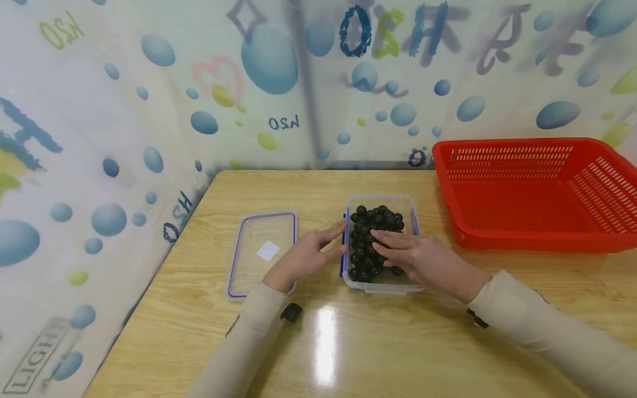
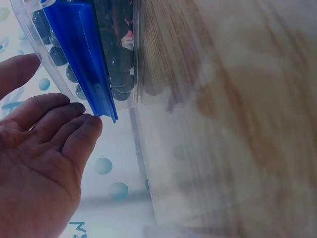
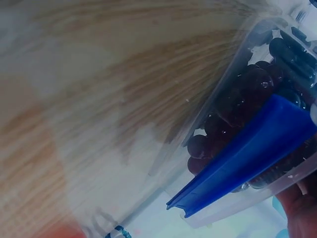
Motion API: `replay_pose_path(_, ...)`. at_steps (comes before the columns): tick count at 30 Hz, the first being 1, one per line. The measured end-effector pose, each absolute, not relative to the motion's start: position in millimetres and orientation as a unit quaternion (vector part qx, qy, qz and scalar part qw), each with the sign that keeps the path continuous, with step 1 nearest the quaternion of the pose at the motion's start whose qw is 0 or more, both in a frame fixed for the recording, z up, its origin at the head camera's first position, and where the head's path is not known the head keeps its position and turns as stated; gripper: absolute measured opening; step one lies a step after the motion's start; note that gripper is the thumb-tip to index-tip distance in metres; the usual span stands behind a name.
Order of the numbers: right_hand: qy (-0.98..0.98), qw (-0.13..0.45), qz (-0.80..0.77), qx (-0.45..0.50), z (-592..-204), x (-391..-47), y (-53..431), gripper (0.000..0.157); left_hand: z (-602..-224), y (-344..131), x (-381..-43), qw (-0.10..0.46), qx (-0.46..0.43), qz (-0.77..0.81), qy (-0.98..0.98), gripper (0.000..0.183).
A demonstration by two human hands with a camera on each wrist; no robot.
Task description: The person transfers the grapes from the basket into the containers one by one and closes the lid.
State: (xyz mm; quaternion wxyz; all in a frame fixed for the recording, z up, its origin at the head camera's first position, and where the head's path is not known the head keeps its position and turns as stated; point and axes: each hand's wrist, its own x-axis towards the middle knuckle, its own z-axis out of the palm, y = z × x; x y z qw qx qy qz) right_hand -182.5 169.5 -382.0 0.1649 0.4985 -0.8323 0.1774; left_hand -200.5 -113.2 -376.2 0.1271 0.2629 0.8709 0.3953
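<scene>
A clear plastic container point(image 1: 388, 288) with blue side latches holds dark, glossy grapes point(image 1: 361, 232), mostly massed toward its left half. My right hand point(image 1: 423, 260) reaches over the right wall, its extended fingers resting on the grapes. At the left wall is my left hand point(image 1: 308, 254), fingers fairly straight and tips beside the blue latch point(image 2: 81, 54); whether they touch it is hard to tell. In the left wrist view the left hand point(image 2: 44, 144) shows its palm with nothing in it. Only a few fingers of the right hand point(image 3: 302, 208) appear in the right wrist view.
A clear lid point(image 1: 249, 265) with a blue seal and a white label point(image 1: 268, 251) lies on the wooden table point(image 1: 388, 342), partly behind the left hand. To the right stands a red slotted basket point(image 1: 527, 237). A patterned curtain point(image 1: 318, 110) hangs behind the table.
</scene>
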Motion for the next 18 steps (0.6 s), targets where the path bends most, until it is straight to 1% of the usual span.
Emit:
replay_pose_path(4,-0.829,0.152,0.194,0.502,-381.6,-183.6,169.4,0.052,-377.5,-114.3,-201.0,0.126,0.264,0.400,0.869,0.059)
replay_pose_path(12,-0.826,0.108,0.260,0.488,-383.1,-190.3,168.2,0.050,-376.7,-117.5,-200.4,0.122,0.262,0.400,0.869,0.058)
replay_pose_path(18,-0.828,0.113,0.254,0.486,-384.1,-189.7,165.1,0.050,-380.0,-120.5,-201.1,0.126,0.266,0.406,0.865,0.058)
